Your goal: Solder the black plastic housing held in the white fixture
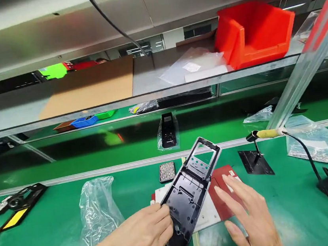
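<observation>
My left hand [144, 235] is closed on the left edge of a long black plastic housing [186, 194], which is tilted with its far end up and to the right. The housing's inner side faces me, showing ribs, screw posts and a rectangular window at the far end. To its right, my right hand [250, 216] is open, fingers spread, apart from the housing. Beneath lies a red and white fixture plate [221, 203], partly covered by the housing and hands. A small tray of tiny screws [167, 172] sits just beyond it.
A clear plastic bag [98, 211] lies to the left, near black parts [24, 200]. On the right are a screwdriver with a yellow grip [268, 133] in a black stand [256, 161], and a bag of small parts [316, 142]. Overhead, a shelf carries a red bin [256, 35].
</observation>
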`<state>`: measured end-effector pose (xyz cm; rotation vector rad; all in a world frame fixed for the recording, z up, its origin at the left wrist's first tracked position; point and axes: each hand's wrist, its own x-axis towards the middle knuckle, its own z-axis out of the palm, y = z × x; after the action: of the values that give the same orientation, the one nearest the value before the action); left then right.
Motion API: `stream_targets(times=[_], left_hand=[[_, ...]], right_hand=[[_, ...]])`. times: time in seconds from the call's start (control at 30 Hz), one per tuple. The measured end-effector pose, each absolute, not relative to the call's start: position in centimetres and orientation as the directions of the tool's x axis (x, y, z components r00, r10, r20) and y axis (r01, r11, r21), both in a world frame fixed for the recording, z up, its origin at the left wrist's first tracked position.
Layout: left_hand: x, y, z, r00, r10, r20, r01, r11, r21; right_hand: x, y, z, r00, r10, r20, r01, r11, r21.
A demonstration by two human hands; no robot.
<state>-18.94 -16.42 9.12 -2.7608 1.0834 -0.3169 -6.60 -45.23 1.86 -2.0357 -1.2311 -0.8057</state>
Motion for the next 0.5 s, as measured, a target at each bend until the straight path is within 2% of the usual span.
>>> stream_targets(times=[0.23,0.5], left_hand=[[-14.7,-13.7,7.2,0.487,-0.861,0.144,-0.847,-0.506,-0.162],[-9.9,-11.1,5.3,0.312,-0.934,0.174,-0.932,-0.337,-0.138]], right_hand=[[-5.8,-45.3,-1.4,0.371,0.636,0.676,0.891,-0.449,-0.067],[-5.7,-44.7,-4.7,0.410,0.604,0.684,0.885,-0.446,-0.136]])
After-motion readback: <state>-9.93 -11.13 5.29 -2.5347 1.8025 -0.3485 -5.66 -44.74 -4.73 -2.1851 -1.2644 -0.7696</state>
